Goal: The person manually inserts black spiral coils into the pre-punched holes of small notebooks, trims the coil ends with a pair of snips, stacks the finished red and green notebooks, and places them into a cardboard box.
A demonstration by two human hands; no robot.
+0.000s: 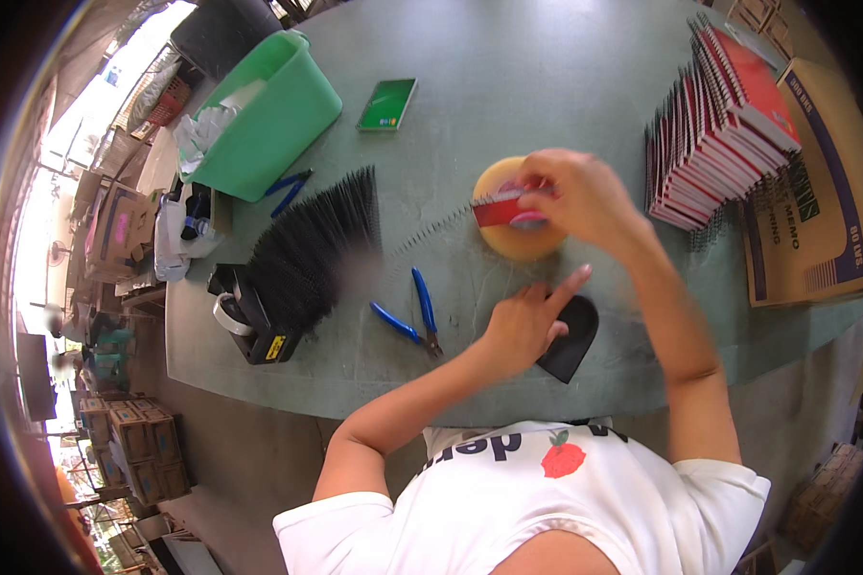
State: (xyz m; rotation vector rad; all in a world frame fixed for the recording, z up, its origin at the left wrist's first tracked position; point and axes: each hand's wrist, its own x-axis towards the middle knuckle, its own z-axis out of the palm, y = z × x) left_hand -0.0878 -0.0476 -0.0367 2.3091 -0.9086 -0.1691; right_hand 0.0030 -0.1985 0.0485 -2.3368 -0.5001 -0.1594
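My right hand (585, 196) is closed, with fingers and thumb pinching a small red notebook (499, 208). A dark spiral binding wire (431, 233) sticks out leftward from the notebook's edge; how far it runs through the holes cannot be made out. Beneath them lies a round yellow roll (518, 244), possibly tape, partly hidden by the hand. My left hand (525, 326) holds nothing, its index finger stretched out beside a black pad (573, 343) with a rounded end. Blue-handled cutting pliers (422, 316) rest open on the table to its left.
Many dark spiral wires (312, 244) lie bunched at left, beside a black tape dispenser (264, 326). Behind them are a second blue-handled tool (288, 189) and a green bin (278, 115). A green notebook (388, 103) lies farther back. Stacked red spiral notebooks (719, 134) and a cardboard box (820, 192) stand right.
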